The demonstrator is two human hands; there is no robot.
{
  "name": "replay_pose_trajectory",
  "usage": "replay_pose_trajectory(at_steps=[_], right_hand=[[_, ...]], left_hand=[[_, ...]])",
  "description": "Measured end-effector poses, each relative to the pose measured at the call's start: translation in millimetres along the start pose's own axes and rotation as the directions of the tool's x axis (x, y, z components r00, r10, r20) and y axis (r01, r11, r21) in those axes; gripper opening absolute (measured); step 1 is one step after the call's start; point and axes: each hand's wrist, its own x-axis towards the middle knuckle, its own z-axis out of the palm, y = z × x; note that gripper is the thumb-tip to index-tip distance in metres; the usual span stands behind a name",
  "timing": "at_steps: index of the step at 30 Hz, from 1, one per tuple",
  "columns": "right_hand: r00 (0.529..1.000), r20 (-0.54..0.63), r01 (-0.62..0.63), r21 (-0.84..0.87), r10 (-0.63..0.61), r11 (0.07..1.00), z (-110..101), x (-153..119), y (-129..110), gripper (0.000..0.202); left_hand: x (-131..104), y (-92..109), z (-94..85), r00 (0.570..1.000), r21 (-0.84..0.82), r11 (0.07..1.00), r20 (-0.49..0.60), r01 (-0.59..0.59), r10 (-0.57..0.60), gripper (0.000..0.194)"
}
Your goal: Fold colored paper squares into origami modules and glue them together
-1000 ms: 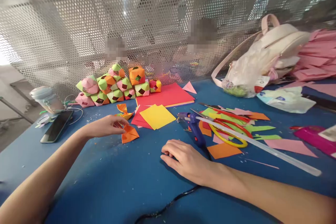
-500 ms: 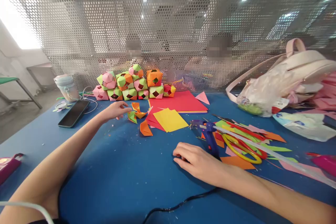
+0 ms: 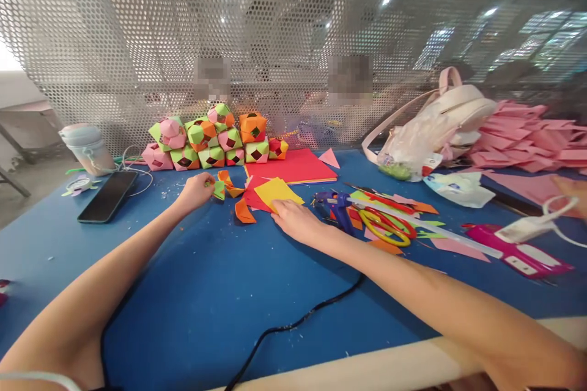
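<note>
My left hand (image 3: 198, 191) is closed at the fingertips on a small green folded paper piece (image 3: 219, 190), just left of an orange folded paper piece (image 3: 229, 183). A second orange folded piece (image 3: 244, 211) lies nearer to me. My right hand (image 3: 296, 220) reaches over the near edge of the yellow paper sheets (image 3: 279, 190), its fingers stretched out and touching them. Red paper (image 3: 255, 197) shows beneath the yellow sheets. The blue glue gun (image 3: 337, 208) lies to the right of this hand, beside yellow-handled scissors (image 3: 385, 229).
Folded paper balls (image 3: 211, 157) are stacked by the perforated metal screen (image 3: 275, 30). A phone (image 3: 107, 197) and cup (image 3: 87, 148) stand left. A bag (image 3: 458, 113), pink paper pile (image 3: 536, 134), magenta power strip (image 3: 527, 256) and another person's hand (image 3: 571, 192) are at right.
My right hand has moved forward and left from the bare table onto the yellow sheets. My left hand has closed on the green folded piece. The view has swung right.
</note>
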Motion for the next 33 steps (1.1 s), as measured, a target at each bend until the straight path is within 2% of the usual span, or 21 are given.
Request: replay_pose_trajectory(at_steps=[5, 9, 12, 15, 18, 19, 20, 22, 24, 27, 29, 31, 33], right_hand=[[0.997, -0.047, 0.066, 0.02, -0.065, 0.998, 2, -8, -1, 0.017], [0.991, -0.113, 0.077, 0.047, -0.071, 0.996, 1, -19, 1, 0.018], [0.98, -0.185, 0.083, 0.078, -0.067, 0.994, -5, -30, -2, 0.017], [0.969, -0.228, 0.117, 0.104, -0.09, 0.988, -15, -44, -10, 0.017], [0.966, -0.227, 0.157, 0.141, -0.123, 0.978, -25, -58, -18, 0.018], [0.968, -0.214, 0.172, 0.164, -0.135, 0.971, -28, -62, -20, 0.019], [0.971, -0.193, 0.183, 0.216, -0.142, 0.959, -30, -65, -20, 0.021], [0.982, -0.147, 0.167, 0.38, -0.119, 0.91, -34, -68, -16, 0.025], [0.994, -0.108, 0.078, 0.564, -0.02, 0.822, -35, -67, -7, 0.028], [0.974, -0.082, -0.095, 0.703, 0.213, 0.705, -29, -60, 10, 0.023], [0.952, -0.064, -0.156, 0.742, 0.301, 0.652, -22, -54, 19, 0.032], [0.948, -0.03, -0.177, 0.775, 0.316, 0.607, -15, -51, 24, 0.04], [0.954, 0.033, -0.189, 0.837, 0.297, 0.513, -10, -49, 25, 0.041]], left_hand=[[-3, 11, -7.5, 0.984, 0.017, 0.998, -0.166, -0.065, 0.067, 0.031], [-13, 33, -12.9, 0.965, -0.013, 0.985, -0.204, -0.17, 0.164, 0.028], [-31, 59, -8.3, 0.957, -0.061, 0.961, -0.128, -0.27, 0.261, 0.026], [-59, 84, 6.3, 0.933, -0.127, 0.926, 0.02, -0.355, 0.361, 0.026], [-89, 101, 25.5, 0.878, -0.187, 0.879, 0.117, -0.439, 0.464, 0.033], [-98, 103, 31.7, 0.852, -0.209, 0.857, 0.145, -0.471, 0.503, 0.034], [-105, 104, 37.3, 0.808, -0.229, 0.82, 0.171, -0.524, 0.564, 0.033], [-116, 103, 46.5, 0.798, -0.237, 0.815, 0.189, -0.529, 0.573, 0.021], [-121, 99, 52.4, 0.789, -0.245, 0.803, 0.177, -0.544, 0.589, 0.017], [-124, 93, 54.8, 0.732, -0.269, 0.718, 0.066, -0.642, 0.678, 0.018], [-124, 90, 53.3, 0.696, -0.27, 0.667, -0.017, -0.694, 0.718, 0.018], [-123, 89, 50.7, 0.681, -0.257, 0.648, -0.054, -0.716, 0.731, 0.019], [-122, 88, 48.0, 0.655, -0.246, 0.626, -0.046, -0.739, 0.755, 0.021]])
